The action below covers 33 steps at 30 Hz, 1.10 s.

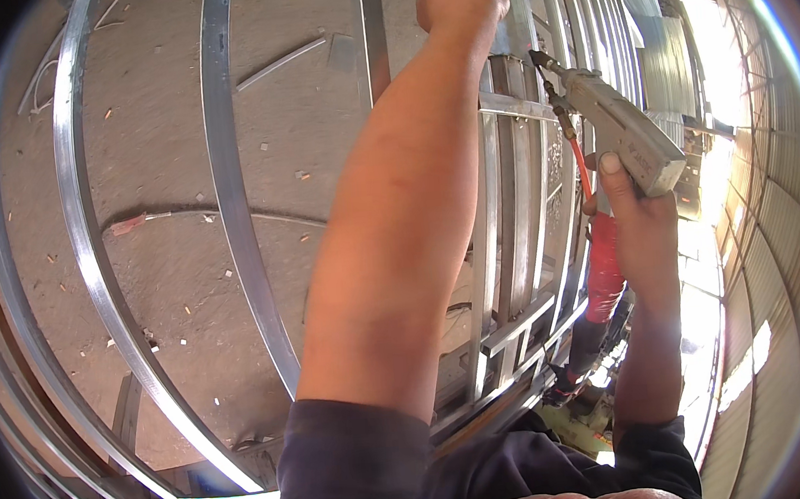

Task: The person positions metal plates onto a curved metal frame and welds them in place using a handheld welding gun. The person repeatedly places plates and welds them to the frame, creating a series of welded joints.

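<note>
My left arm reaches far forward across the metal frame, and my left hand (pixel 462 0) is at the top edge of the view. It looks closed, beside a grey metal piece (pixel 518 19); its fingertips and whatever they may hold are hidden. My right hand (pixel 648 237) is wrapped around the grip of a grey boxy welding gun (pixel 628 127), thumb up along its rear. The gun's dark nozzle (pixel 542 58) points forward and left, close to that metal piece. A thin orange tube (pixel 581 164) runs along the gun, and red wrapping (pixel 604 268) covers the part below my hand.
Long shiny metal tubes (pixel 221 123) run forward on the left, above a dusty floor (pixel 171 293) with scraps and a loose cable (pixel 221 211). More metal bars (pixel 512 214) form a frame in the middle. A corrugated wall (pixel 774 288) curves along the right.
</note>
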Each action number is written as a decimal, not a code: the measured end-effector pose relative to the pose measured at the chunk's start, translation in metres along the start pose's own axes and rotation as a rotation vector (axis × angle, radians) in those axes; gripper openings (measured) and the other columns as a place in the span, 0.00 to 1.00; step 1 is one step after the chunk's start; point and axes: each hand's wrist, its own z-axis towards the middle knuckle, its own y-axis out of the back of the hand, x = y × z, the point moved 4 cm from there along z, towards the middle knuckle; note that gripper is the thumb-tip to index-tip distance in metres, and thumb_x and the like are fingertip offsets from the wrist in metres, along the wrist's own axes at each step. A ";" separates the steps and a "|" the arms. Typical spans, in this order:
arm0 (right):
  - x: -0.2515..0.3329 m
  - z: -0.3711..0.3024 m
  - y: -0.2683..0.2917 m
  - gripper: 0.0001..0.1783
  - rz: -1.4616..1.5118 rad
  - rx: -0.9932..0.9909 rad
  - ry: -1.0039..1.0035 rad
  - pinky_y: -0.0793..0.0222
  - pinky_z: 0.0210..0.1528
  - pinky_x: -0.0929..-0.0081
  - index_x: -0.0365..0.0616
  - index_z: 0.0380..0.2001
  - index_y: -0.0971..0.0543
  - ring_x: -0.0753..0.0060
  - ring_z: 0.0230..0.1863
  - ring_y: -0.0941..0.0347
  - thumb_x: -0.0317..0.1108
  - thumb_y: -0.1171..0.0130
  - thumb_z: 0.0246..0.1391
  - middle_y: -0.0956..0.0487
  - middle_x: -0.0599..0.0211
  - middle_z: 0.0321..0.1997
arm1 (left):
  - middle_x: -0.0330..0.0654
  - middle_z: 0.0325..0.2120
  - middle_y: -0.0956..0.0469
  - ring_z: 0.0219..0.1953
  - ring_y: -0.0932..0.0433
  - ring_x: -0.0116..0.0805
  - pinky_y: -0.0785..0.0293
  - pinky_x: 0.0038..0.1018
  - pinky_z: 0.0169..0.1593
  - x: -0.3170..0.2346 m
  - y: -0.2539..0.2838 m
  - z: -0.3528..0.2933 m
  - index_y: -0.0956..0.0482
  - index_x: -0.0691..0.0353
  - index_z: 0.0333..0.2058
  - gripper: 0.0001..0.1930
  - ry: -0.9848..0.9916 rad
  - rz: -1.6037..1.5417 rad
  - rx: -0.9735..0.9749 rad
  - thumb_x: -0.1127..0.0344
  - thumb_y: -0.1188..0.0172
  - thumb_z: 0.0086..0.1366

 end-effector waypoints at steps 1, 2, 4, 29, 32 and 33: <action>0.000 -0.001 -0.001 0.31 -0.008 0.000 -0.007 0.25 0.37 0.72 0.35 0.51 0.21 0.74 0.31 0.23 0.56 0.39 0.65 0.18 0.65 0.39 | 0.57 0.44 0.15 0.50 0.15 0.55 0.19 0.46 0.52 -0.001 -0.001 -0.001 0.13 0.63 0.40 0.18 0.006 0.007 0.001 0.55 0.40 0.61; 0.000 -0.002 -0.002 0.31 -0.016 0.001 -0.014 0.26 0.36 0.72 0.34 0.48 0.20 0.74 0.30 0.23 0.57 0.39 0.65 0.18 0.64 0.36 | 0.57 0.44 0.15 0.50 0.15 0.55 0.19 0.46 0.52 -0.002 -0.001 -0.001 0.13 0.63 0.41 0.18 0.012 0.013 0.001 0.55 0.40 0.61; 0.000 -0.004 -0.004 0.38 -0.021 -0.028 0.005 0.27 0.34 0.70 0.30 0.36 0.17 0.71 0.27 0.22 0.64 0.39 0.61 0.19 0.63 0.25 | 0.57 0.45 0.15 0.50 0.16 0.56 0.19 0.46 0.52 -0.002 0.000 -0.002 0.13 0.63 0.41 0.18 0.021 0.009 0.007 0.55 0.40 0.61; 0.033 -0.013 -0.021 0.31 -0.089 0.011 0.122 0.27 0.36 0.69 0.39 0.59 0.23 0.72 0.32 0.24 0.54 0.41 0.67 0.19 0.65 0.34 | 0.51 0.51 0.16 0.55 0.18 0.52 0.20 0.41 0.56 -0.011 0.007 -0.013 0.12 0.62 0.43 0.16 -0.142 0.102 0.034 0.59 0.41 0.64; 0.042 -0.016 -0.023 0.31 -0.111 0.023 0.115 0.27 0.37 0.69 0.39 0.59 0.23 0.72 0.32 0.23 0.54 0.41 0.67 0.19 0.64 0.34 | 0.51 0.49 0.15 0.52 0.16 0.51 0.19 0.41 0.54 -0.007 0.009 -0.006 0.12 0.60 0.42 0.16 -0.305 0.299 -0.017 0.58 0.40 0.63; 0.038 -0.014 -0.022 0.31 -0.126 0.024 0.086 0.27 0.37 0.69 0.39 0.59 0.23 0.72 0.32 0.23 0.54 0.41 0.67 0.19 0.64 0.34 | 0.51 0.48 0.15 0.52 0.16 0.51 0.18 0.41 0.54 -0.011 0.007 -0.015 0.12 0.60 0.43 0.16 -0.332 0.360 0.040 0.57 0.40 0.64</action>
